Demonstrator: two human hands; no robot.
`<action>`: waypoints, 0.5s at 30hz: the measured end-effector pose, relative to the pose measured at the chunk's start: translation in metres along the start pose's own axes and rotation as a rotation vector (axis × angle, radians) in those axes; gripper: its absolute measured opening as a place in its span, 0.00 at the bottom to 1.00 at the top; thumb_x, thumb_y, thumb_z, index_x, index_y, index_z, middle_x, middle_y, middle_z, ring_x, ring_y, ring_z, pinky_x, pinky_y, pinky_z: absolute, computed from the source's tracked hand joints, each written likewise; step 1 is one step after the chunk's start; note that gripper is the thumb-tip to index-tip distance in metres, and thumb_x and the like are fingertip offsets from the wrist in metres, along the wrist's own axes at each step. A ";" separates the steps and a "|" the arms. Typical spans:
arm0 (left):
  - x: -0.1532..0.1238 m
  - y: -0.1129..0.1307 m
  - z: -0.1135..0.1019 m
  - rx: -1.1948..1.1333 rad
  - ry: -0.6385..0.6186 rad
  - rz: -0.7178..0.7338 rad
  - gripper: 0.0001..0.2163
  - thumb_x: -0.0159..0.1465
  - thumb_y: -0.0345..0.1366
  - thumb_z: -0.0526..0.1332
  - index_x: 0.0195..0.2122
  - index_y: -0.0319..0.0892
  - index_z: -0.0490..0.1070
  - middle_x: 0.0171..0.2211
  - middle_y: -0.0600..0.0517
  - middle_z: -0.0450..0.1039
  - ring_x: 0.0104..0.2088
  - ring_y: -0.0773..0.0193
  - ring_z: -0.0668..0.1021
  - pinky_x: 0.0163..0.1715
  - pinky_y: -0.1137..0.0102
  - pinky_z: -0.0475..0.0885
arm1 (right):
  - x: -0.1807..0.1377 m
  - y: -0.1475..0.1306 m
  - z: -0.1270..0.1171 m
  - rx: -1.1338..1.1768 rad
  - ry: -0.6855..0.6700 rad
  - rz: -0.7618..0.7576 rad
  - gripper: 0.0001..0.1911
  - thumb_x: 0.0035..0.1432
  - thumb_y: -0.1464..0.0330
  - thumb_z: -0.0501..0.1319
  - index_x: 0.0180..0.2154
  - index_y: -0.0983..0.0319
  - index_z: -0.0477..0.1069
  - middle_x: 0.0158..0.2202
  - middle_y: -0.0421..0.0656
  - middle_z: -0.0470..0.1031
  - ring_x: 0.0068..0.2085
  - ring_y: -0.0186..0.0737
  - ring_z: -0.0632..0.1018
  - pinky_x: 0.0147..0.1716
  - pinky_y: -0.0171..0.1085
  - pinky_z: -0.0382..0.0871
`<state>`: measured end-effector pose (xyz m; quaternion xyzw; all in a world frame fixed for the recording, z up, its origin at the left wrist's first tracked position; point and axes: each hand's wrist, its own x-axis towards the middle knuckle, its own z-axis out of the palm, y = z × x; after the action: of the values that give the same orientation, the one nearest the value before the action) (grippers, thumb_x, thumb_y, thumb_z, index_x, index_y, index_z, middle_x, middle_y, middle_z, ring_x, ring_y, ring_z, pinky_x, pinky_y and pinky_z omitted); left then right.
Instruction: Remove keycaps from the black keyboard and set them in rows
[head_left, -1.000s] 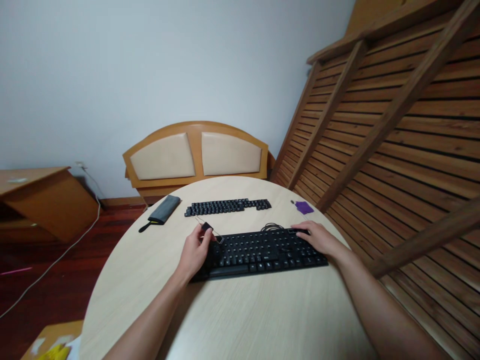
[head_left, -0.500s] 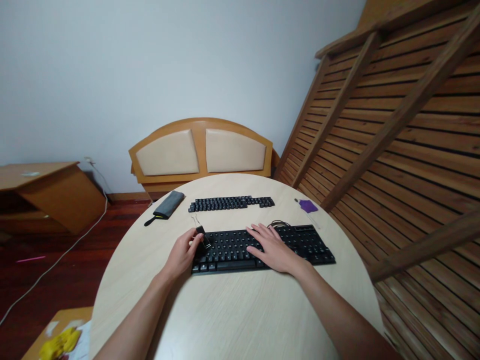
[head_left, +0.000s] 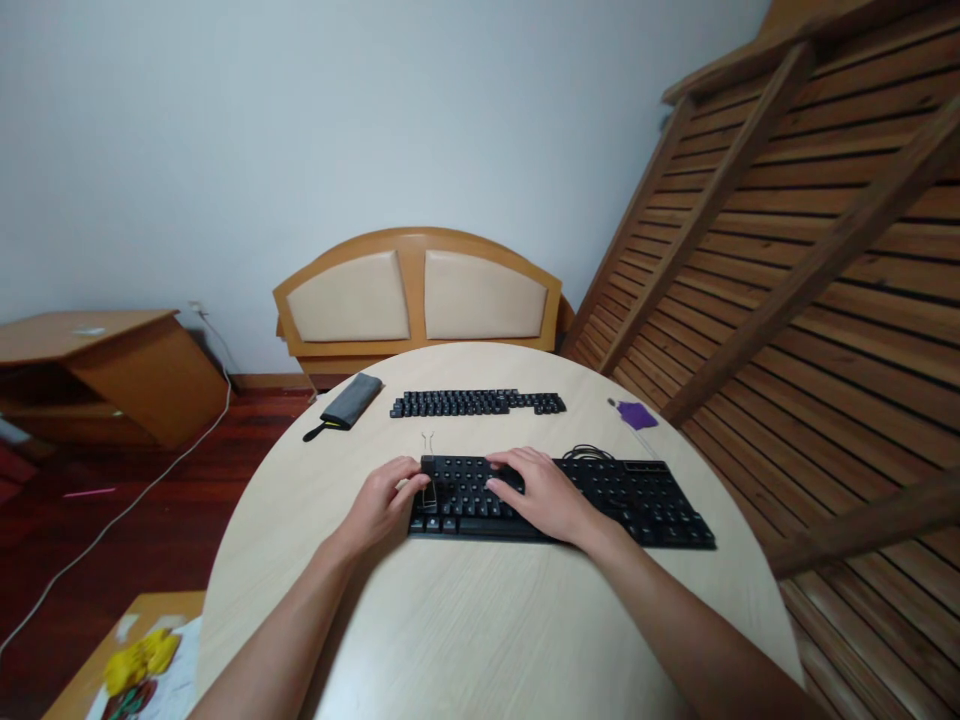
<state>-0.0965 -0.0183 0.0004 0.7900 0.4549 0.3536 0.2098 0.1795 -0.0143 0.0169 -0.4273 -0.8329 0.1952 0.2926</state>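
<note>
A black keyboard (head_left: 645, 500) lies across the table in front of me, with many of its keycaps off. My left hand (head_left: 382, 503) is closed at the keyboard's left end, pinching a keycap puller (head_left: 428, 467) with a black grip. Thin wire prongs stick out from both ends of it, the lower ones down at the keys. Over the middle of the keyboard rests my right hand (head_left: 546, 495), thumb and fingers apart, holding nothing visible. Removed keycaps (head_left: 459, 404) stand in neat rows behind the keyboard.
On the round table (head_left: 450, 620) are a grey pouch (head_left: 354, 401) at back left and a purple cloth piece (head_left: 637, 415) at right. The keyboard's coiled cable (head_left: 589, 452) sits behind it. A wooden slatted frame (head_left: 810, 260) leans along the right side.
The view has turned slightly left, so things appear shifted right. My left hand has tipped the puller more upright over the left keys. The right hand's fingers have curled slightly.
</note>
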 end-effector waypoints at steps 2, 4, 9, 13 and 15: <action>-0.001 0.001 0.001 -0.001 -0.030 0.055 0.14 0.69 0.39 0.54 0.28 0.40 0.70 0.27 0.52 0.70 0.30 0.63 0.71 0.33 0.70 0.65 | 0.020 -0.021 0.009 0.154 -0.036 -0.034 0.19 0.62 0.62 0.61 0.53 0.59 0.70 0.42 0.44 0.78 0.42 0.40 0.77 0.45 0.40 0.70; -0.001 0.001 0.002 -0.008 -0.051 0.079 0.13 0.69 0.38 0.55 0.29 0.40 0.72 0.28 0.51 0.71 0.31 0.63 0.72 0.34 0.70 0.65 | 0.038 -0.035 0.020 0.292 -0.096 -0.072 0.21 0.60 0.61 0.63 0.53 0.59 0.69 0.40 0.42 0.77 0.36 0.37 0.77 0.38 0.36 0.71; -0.002 -0.005 -0.002 -0.028 -0.050 0.016 0.09 0.67 0.39 0.60 0.35 0.41 0.75 0.32 0.50 0.76 0.34 0.62 0.75 0.37 0.69 0.68 | 0.059 -0.036 0.051 0.483 -0.030 -0.082 0.08 0.64 0.64 0.59 0.36 0.61 0.71 0.32 0.40 0.76 0.33 0.35 0.76 0.34 0.33 0.70; -0.001 -0.012 -0.015 -0.013 -0.180 -0.001 0.09 0.60 0.41 0.67 0.37 0.42 0.77 0.37 0.49 0.78 0.40 0.59 0.76 0.44 0.66 0.69 | 0.055 -0.019 0.070 0.725 0.066 0.085 0.10 0.65 0.60 0.56 0.37 0.61 0.65 0.31 0.39 0.72 0.28 0.34 0.78 0.28 0.32 0.72; 0.000 -0.014 -0.021 -0.009 -0.256 0.001 0.08 0.58 0.40 0.68 0.36 0.43 0.77 0.38 0.49 0.77 0.42 0.58 0.76 0.46 0.65 0.69 | 0.053 -0.014 0.076 0.786 0.084 0.132 0.11 0.65 0.59 0.55 0.38 0.60 0.63 0.30 0.38 0.72 0.27 0.34 0.79 0.26 0.32 0.72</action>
<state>-0.1199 -0.0117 0.0049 0.8279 0.4226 0.2518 0.2694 0.0965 0.0156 -0.0153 -0.3432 -0.6528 0.4997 0.4543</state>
